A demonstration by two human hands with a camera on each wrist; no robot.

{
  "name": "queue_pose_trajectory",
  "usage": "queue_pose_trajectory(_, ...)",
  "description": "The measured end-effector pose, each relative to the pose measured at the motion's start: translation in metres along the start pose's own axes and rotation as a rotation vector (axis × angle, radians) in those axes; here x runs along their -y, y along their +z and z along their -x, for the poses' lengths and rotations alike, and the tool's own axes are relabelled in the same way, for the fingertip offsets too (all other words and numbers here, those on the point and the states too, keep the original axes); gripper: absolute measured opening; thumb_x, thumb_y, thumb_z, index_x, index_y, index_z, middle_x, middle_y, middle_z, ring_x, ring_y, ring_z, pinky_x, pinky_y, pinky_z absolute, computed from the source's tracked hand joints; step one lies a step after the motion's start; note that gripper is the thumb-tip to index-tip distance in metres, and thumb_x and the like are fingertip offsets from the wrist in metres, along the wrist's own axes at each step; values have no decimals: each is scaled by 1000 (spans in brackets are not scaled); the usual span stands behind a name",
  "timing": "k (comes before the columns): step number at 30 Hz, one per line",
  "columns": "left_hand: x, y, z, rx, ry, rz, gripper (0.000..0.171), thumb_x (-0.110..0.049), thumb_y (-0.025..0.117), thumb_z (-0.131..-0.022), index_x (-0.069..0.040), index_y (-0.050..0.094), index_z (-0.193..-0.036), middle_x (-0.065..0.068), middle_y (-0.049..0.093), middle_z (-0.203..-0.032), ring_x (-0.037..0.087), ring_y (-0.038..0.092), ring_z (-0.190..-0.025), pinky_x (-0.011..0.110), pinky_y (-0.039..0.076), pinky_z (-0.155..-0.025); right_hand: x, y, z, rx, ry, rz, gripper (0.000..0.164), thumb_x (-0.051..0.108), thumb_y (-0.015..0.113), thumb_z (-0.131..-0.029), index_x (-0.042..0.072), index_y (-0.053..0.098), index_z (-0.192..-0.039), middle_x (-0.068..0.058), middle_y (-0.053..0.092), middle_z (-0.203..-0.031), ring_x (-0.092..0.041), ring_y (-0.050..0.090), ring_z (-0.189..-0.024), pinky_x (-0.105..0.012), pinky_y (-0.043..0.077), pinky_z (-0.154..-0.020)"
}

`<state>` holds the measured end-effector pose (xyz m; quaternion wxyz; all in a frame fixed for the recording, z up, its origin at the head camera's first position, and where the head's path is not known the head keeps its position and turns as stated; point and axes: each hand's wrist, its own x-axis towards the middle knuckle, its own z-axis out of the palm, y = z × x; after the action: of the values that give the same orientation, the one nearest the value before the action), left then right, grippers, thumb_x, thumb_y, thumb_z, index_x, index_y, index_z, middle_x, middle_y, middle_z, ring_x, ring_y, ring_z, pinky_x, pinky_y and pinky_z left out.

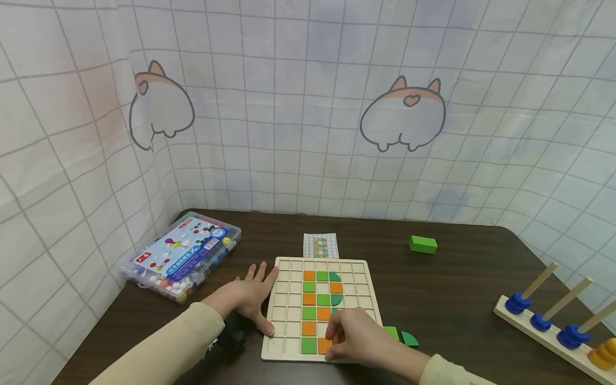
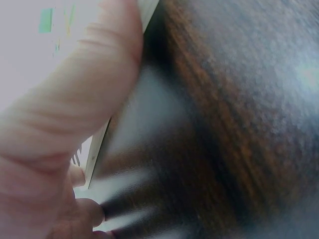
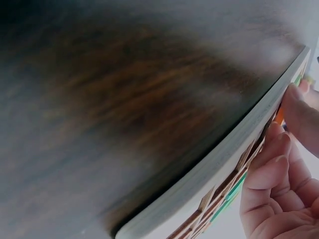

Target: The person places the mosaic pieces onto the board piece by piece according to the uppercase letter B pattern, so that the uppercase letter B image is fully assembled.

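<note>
A pale wooden grid board (image 1: 283, 346) lies on the dark table, with orange and green square tiles and green quarter-round tiles in its middle columns. My right hand (image 1: 358, 337) pinches an orange square tile (image 1: 324, 346) between thumb and fingers at the bottom row. The right wrist view shows this orange tile (image 3: 279, 115) edge-on, low at the board's near side. My left hand (image 1: 250, 297) rests with fingers spread along the board's left edge, its thumb touching the lower corner area. My right hand hides part of the lower right grid.
A small printed grid card (image 1: 308, 246) touches the board's far edge. Loose green tiles (image 1: 409, 339) lie right of the board. Behind are a green block (image 1: 423, 245) and, at left, a clear plastic case (image 1: 183, 254). A peg stand (image 1: 539, 331) with rings occupies the right.
</note>
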<state>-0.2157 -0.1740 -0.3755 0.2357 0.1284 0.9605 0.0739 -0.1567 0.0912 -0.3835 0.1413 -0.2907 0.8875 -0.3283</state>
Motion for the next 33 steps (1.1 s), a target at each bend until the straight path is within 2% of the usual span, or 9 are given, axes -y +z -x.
queue_pose_trajectory(4,1,1,-2,5,-4,2,138,-57,91,-67,-5,8,-164,29,4,-170,51,5,-156,73,21,-117,-2,-1,0,-1,-24,7,26,13,93,-73,9,68,-80,9,63,-68,2,52,-62,-19,46,-60)
queue_pose_trajectory(11,11,11,-16,21,1,0,144,-66,88,-64,-11,2,-165,27,-3,-170,50,0,-157,74,18,-118,-4,1,0,-10,-23,10,15,12,84,-84,11,70,-78,9,65,-71,4,52,-63,-18,46,-60)
queue_pose_trajectory(18,14,19,-23,36,1,13,144,-66,88,-63,-13,1,-165,25,-4,-171,49,-1,-157,74,18,-117,-7,5,2,-7,-24,-7,17,8,83,-83,12,69,-77,9,64,-70,4,51,-62,-18,46,-59)
queue_pose_trajectory(22,7,15,-16,31,-9,-2,141,-63,89,-66,-13,3,-166,24,-3,-171,47,0,-158,73,19,-118,-8,6,3,-18,-31,-3,16,7,84,-82,11,69,-77,9,65,-70,5,51,-62,-18,45,-59)
queue_pose_trajectory(26,3,9,-10,17,-10,-5,139,-59,91,-66,-8,7,-165,26,2,-170,48,4,-157,74,21,-116,-8,5,2,-25,-39,0,15,8,84,-82,11,71,-78,8,67,-71,6,52,-63,-18,46,-59)
queue_pose_trajectory(33,20,17,-31,16,2,-9,147,-72,86,-60,-14,2,-166,25,-4,-171,49,-1,-157,75,19,-116,-6,2,0,-45,-59,9,14,10,86,-81,11,73,-76,8,69,-70,7,53,-62,-17,46,-59)
